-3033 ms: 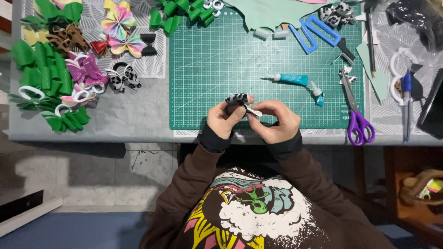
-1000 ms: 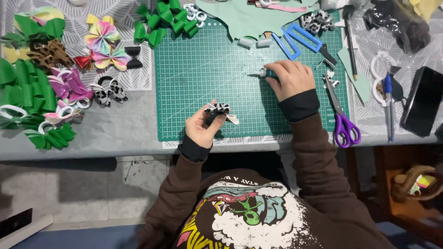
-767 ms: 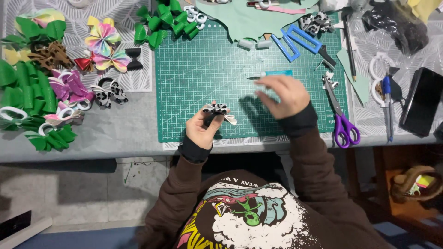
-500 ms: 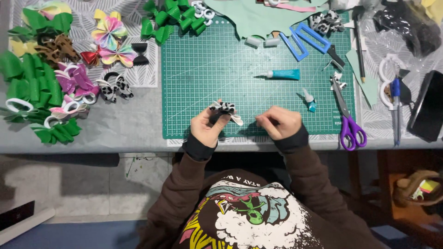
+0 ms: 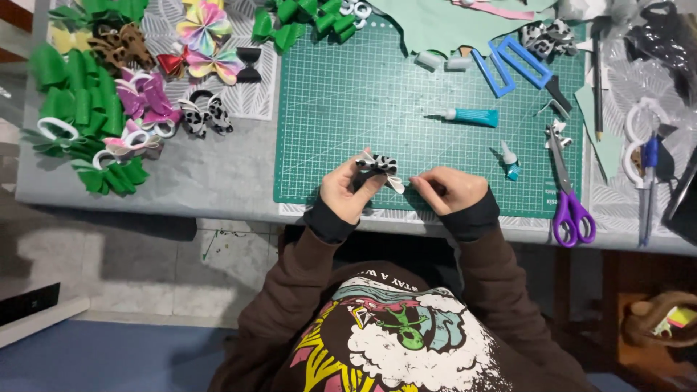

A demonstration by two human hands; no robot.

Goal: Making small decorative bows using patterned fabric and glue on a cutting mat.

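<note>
So the little black-and-white spotted bow (image 5: 377,166) sits pinched in the left hand (image 5: 347,193), fingers clamped round its middle, held just above the near edge of the green cutting mat (image 5: 377,94). The right hand (image 5: 450,190) is right beside it, fingers pressed together on something tiny at the bow's lower tail; can't tell what it is, too small to see. Both hands hover over the front of the mat, dark brown sleeves with black cuffs coming up from below.

Further out on the mat: a teal glue tube (image 5: 473,116) lying on its side with its cap (image 5: 511,161) apart from it, a bit closer to the right hand. Purple-handled scissors (image 5: 568,190) lie at the mat's right edge, and two blue rectangular frames (image 5: 512,64) sit near the top right. On the left of the grey table (image 5: 218,174) there's a whole heap of finished bows: green ones (image 5: 80,109), pink ones (image 5: 149,98), a rainbow one (image 5: 207,29), plus another spotted black-and-white one (image 5: 205,115). More green bows (image 5: 301,18) at the mat's top edge.
</note>
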